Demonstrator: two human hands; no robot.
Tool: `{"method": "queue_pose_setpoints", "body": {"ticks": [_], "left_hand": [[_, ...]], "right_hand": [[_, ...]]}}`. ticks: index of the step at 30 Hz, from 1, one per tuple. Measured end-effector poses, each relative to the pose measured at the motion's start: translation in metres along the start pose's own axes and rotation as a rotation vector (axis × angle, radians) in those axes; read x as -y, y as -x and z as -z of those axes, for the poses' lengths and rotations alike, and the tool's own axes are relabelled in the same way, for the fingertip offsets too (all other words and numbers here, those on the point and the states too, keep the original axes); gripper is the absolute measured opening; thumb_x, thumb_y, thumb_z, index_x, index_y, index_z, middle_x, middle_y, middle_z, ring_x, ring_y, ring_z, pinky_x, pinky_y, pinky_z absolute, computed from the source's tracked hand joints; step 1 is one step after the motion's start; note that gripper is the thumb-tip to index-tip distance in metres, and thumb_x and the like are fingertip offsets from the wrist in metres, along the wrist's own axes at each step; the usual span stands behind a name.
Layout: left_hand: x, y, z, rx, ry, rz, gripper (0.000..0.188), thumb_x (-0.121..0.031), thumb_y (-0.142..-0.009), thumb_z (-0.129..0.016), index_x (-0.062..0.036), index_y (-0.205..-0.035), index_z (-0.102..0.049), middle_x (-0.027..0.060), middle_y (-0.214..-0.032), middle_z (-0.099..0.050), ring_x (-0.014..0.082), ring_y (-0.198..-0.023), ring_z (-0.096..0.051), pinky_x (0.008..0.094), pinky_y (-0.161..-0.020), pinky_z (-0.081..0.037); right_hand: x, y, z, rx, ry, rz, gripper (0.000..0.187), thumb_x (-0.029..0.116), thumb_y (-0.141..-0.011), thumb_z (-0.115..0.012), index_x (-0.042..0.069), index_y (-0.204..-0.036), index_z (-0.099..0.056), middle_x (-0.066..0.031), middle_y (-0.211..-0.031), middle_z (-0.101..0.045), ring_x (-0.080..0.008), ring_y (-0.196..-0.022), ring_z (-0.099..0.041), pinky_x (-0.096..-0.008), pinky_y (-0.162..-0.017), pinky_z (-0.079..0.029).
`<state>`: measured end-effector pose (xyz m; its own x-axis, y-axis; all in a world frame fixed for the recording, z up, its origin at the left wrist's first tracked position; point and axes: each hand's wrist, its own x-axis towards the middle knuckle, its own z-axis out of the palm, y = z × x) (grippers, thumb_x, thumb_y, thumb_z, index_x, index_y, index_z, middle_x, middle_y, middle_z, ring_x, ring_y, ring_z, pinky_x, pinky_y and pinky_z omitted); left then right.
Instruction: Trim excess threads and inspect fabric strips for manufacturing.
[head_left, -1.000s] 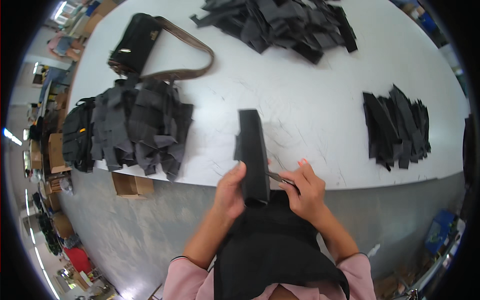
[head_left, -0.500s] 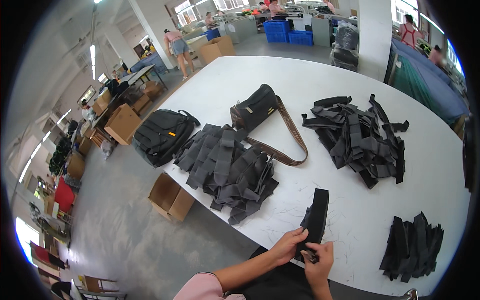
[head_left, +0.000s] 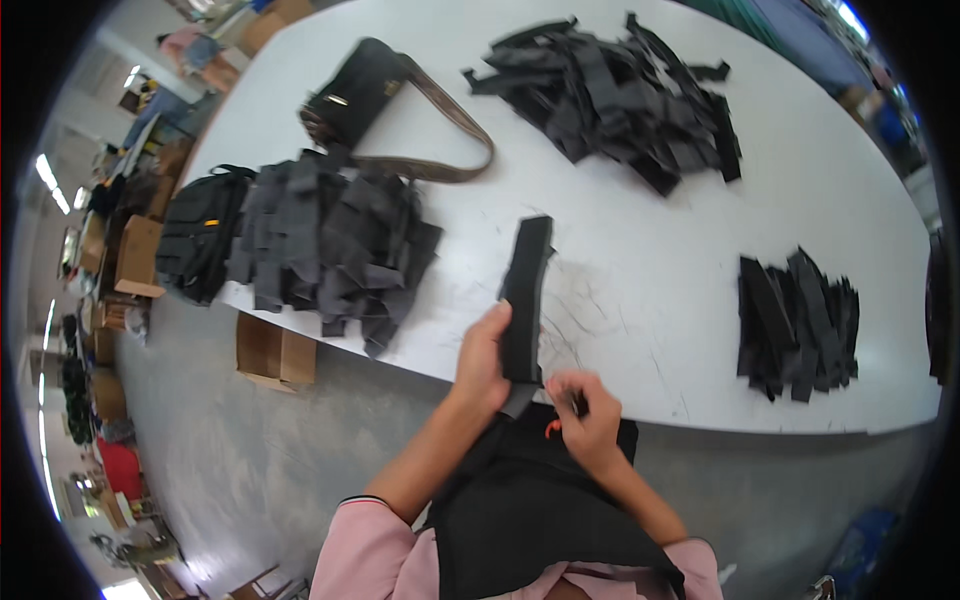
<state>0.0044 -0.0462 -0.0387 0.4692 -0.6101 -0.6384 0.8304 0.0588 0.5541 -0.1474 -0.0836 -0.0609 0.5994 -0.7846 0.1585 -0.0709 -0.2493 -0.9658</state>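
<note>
My left hand (head_left: 482,365) grips a black fabric strip (head_left: 524,300) near its lower end, thumb on top, with the long end reaching away over the white table (head_left: 670,240). Beside the strip's lower end, my right hand (head_left: 592,420) is closed round small dark thread snips (head_left: 577,402), mostly hidden by the fingers. A bit of orange shows under that hand. Loose dark threads lie on the table beyond it. To the left is a heap of grey-black strips (head_left: 330,240). A bigger tangle of strips (head_left: 620,100) lies farther back, and a neater bundle (head_left: 800,330) is at right.
A black shoulder bag (head_left: 360,95) with a brown strap lies behind the left heap. Next to that heap sits a dark backpack (head_left: 203,240) at the table's edge. An open cardboard box (head_left: 270,350) stands on the floor below. A black apron (head_left: 540,510) covers my lap.
The view has tilted down and shifted right, so my apron shows. The strip remains in my left hand. My right hand has moved slightly away from the strip's lower end, blurred by motion.
</note>
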Motion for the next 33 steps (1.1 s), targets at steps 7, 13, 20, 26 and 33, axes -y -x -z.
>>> {"method": "queue_pose_setpoints", "body": {"ticks": [7,13,20,26,33], "left_hand": [[0.014,0.002,-0.001,0.074,-0.109,-0.061,0.024,-0.025,-0.096,-0.045,-0.0030,-0.100,-0.055,0.0102,-0.086,-0.063,0.0186,-0.080,-0.061,0.0317,-0.072,-0.050],[0.021,0.004,0.009,0.096,-0.092,-0.107,0.025,-0.024,-0.097,-0.044,-0.0022,-0.101,-0.055,0.0100,-0.090,-0.062,0.0176,-0.083,-0.061,0.0309,-0.073,-0.049],[0.021,-0.005,0.030,0.473,0.360,0.429,0.039,-0.025,-0.098,-0.036,0.0036,-0.122,-0.048,0.0092,-0.086,-0.056,0.0145,-0.060,-0.048,0.0245,-0.053,-0.045],[0.030,0.003,0.024,0.581,0.663,0.632,0.045,-0.025,-0.098,-0.029,0.0054,-0.130,-0.039,0.0184,-0.121,-0.052,0.0229,-0.083,-0.060,0.0278,-0.066,-0.055],[0.026,0.008,0.020,0.553,0.436,0.525,0.043,-0.021,-0.098,-0.028,0.0057,-0.128,-0.043,0.0168,-0.110,-0.058,0.0220,-0.096,-0.061,0.0287,-0.079,-0.053]], "right_hand": [[0.006,-0.026,0.027,-0.067,0.278,0.202,0.025,0.006,-0.074,-0.071,0.005,-0.096,-0.060,-0.0062,-0.081,-0.057,-0.0176,-0.057,-0.056,-0.0284,-0.051,-0.045],[0.002,-0.024,0.024,-0.029,0.319,0.238,0.019,0.001,-0.074,-0.068,0.004,-0.091,-0.062,-0.0084,-0.077,-0.054,-0.0195,-0.055,-0.053,-0.0286,-0.051,-0.043],[0.017,-0.022,0.015,-0.045,0.123,0.155,0.022,-0.002,-0.072,-0.070,0.003,-0.091,-0.062,-0.0079,-0.079,-0.055,-0.0199,-0.059,-0.055,-0.0273,-0.052,-0.044],[0.011,-0.017,-0.008,-0.071,0.265,0.302,0.024,0.003,-0.070,-0.072,0.005,-0.093,-0.063,-0.0052,-0.079,-0.055,-0.0191,-0.060,-0.055,-0.0281,-0.051,-0.043],[0.016,-0.016,0.001,0.068,0.365,0.397,0.030,-0.002,-0.067,-0.073,0.001,-0.095,-0.063,-0.0091,-0.081,-0.057,-0.0205,-0.063,-0.059,-0.0286,-0.051,-0.048]]}}
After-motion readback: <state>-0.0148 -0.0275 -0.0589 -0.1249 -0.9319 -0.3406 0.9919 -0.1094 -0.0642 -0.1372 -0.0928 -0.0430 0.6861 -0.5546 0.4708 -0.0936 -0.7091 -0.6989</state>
